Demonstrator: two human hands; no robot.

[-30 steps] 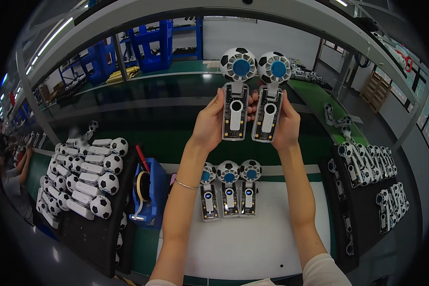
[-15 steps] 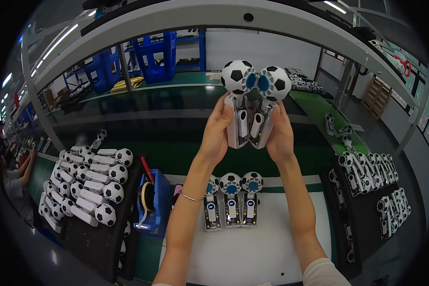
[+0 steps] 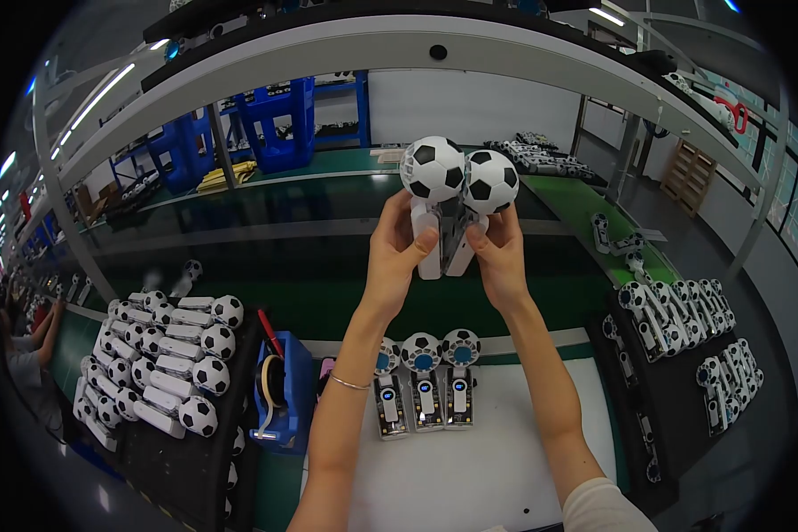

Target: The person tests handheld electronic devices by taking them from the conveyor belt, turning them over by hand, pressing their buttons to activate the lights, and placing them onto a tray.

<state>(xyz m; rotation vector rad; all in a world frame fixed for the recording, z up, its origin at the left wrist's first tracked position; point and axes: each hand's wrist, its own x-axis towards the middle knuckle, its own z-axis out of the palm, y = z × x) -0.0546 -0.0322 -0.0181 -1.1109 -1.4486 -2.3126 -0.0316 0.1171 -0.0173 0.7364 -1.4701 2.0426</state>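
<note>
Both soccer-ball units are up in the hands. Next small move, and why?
I'd probably lower both held units onto the white mat: the left hand and right hand each grip one, and bare mat shows right of the three face-up units.

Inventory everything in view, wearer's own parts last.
held gadgets: two, black and white, upper centre
mat: one, white, front centre
mat gadgets: three, white, black and blue, on mat
left gadgets: many, black and white, left board
right gadgets: many, black and white, right board
tape dispenser: one, blue, left of mat
conveyor: one, dark green, ahead
crates: at least two, blue, back left
pallet: one, brown, far right
co-worker: at least one, grey sleeve, far left
left hand: one, bare, upper centre
right hand: one, bare, upper centre
</note>
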